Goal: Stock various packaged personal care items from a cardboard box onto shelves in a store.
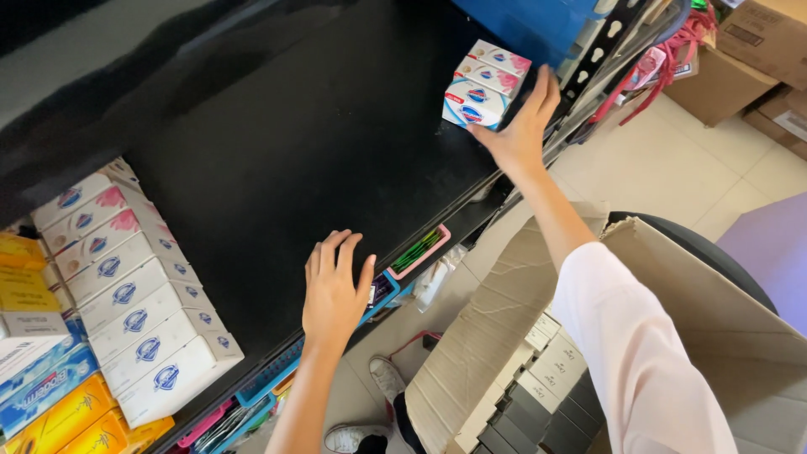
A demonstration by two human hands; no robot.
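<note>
My right hand (523, 126) reaches to the far right of a black shelf (319, 151) and rests against a small stack of white soap boxes (485, 82), fingers spread along its side. My left hand (334, 290) lies flat on the shelf's front edge, fingers apart, holding nothing. A row of matching white soap boxes (134, 294) with blue and pink marks lies stacked at the left of the shelf.
An open cardboard carton (714, 319) with several more white boxes (538, 370) sits below my right arm. Yellow and blue packages (50, 403) are at the far left. Brown cartons (756, 59) stand on the tiled floor at the top right. My shoes (370, 403) show below.
</note>
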